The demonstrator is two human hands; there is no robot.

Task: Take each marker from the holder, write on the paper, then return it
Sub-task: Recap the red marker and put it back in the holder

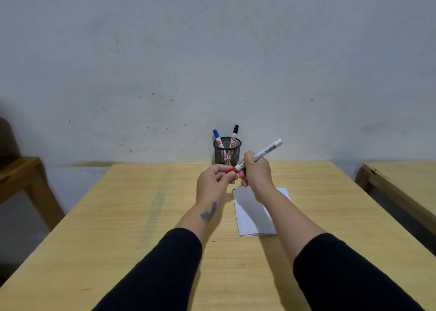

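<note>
The tabletop (141,216) is light wood and butts against a grey wall (212,39). The paper (252,214) lies flat on the tabletop, near of the holder and partly under the right forearm; two short dark marks sit at its far left corner.

The holder (227,150) is a black mesh cup standing upright at the far edge of the tabletop, against the wall. It contains two markers: a blue-capped marker (217,138) leaning left and a black-capped marker (234,134) leaning right.

Both hands are raised above the tabletop, just in front of the holder. The right hand (256,171) is closed around the white barrel of the red marker (259,154), whose tail end points up and to the right of the holder. The left hand (212,181) pinches the red cap (231,170) between thumb and fingertips. The cap meets the barrel; whether it is fully seated cannot be determined.
</note>
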